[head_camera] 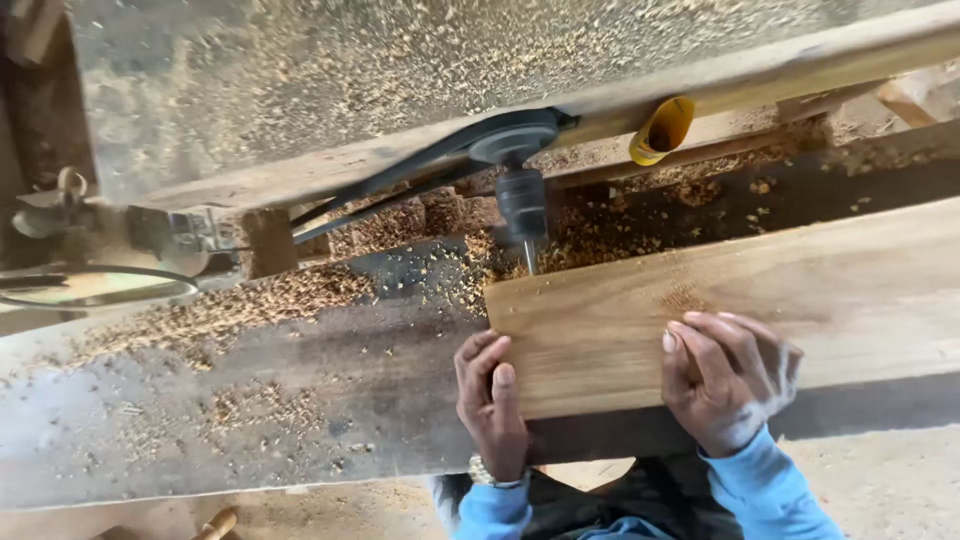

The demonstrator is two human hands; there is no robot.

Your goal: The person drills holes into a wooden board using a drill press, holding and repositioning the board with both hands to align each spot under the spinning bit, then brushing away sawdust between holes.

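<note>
A pale wooden board [740, 300] lies flat on the dusty bench [250, 400], running from the middle of the view out past the right edge. Its far left corner sits right at the tip of a drill bit [529, 258] that points toward it from a dark chuck [521, 205].

The left hand [490, 395] is at the board's left end. Its fingers are curled and bunched together against the cut end, with the thumb laid on the top face near the near corner, so the hand grips the end of the board. A watch [484, 472] shows on that wrist, and the forearm comes up from below in a blue sleeve [490, 512].

The right hand [725, 380] rests on top of the board near its near edge. The fingers are bent and close together, knuckles raised, fingertips pressing down on the wood. Whether anything is under the palm cannot be told. Its blue sleeve [765, 490] angles in from the lower right.

Behind the chuck, a black belt [400, 185] runs from a pulley [515, 140] off to the left, under a long wooden beam [760, 75]. A yellow cup-shaped piece [662, 130] hangs just under that beam. Wood shavings [230, 310] lie thick over the bench and around the drill.
</note>
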